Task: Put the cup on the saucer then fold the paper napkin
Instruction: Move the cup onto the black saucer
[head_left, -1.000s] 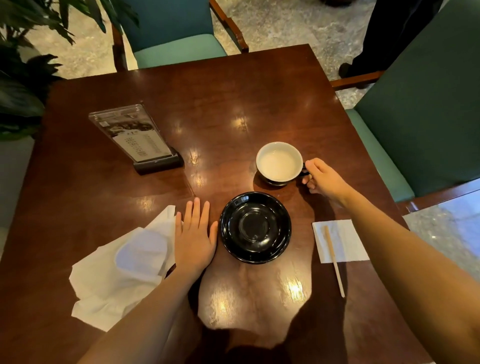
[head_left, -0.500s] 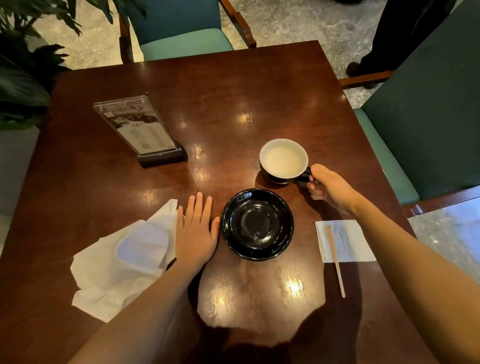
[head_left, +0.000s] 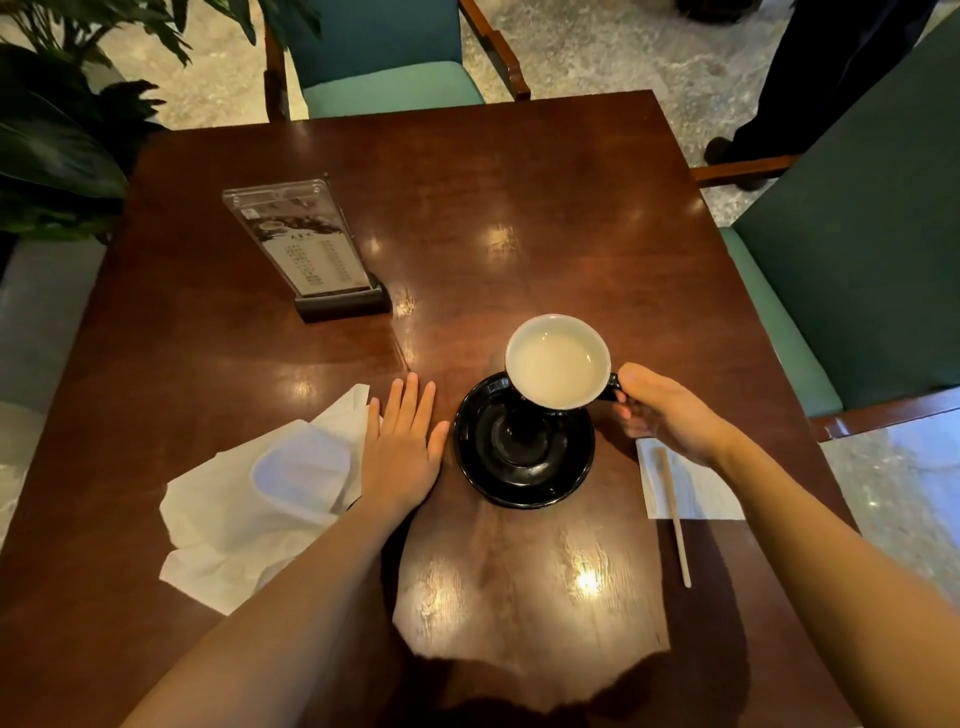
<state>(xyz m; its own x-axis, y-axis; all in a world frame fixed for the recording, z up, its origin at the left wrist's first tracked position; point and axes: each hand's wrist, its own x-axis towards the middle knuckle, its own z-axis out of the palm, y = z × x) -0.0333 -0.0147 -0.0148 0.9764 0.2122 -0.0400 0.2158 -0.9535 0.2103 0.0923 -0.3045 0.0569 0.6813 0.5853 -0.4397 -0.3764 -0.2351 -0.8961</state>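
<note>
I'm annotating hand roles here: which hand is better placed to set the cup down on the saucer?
Right. The right hand already holds the cup by its handle above the saucer; the left hand lies flat on the table beside it.

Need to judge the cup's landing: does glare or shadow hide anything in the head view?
Head view: ceiling-light glare spots on the glossy brown wooden table; the white-lined cup shadows the black saucer; the wearer's shadow darkens the near edge; wide-angle bending at borders.

At your ten o'clock on the dark wooden counter (head_left: 545, 187) stands a clear acrylic menu holder (head_left: 306, 249); a thin wooden stirrer (head_left: 675, 519) lies at four o'clock.
</note>
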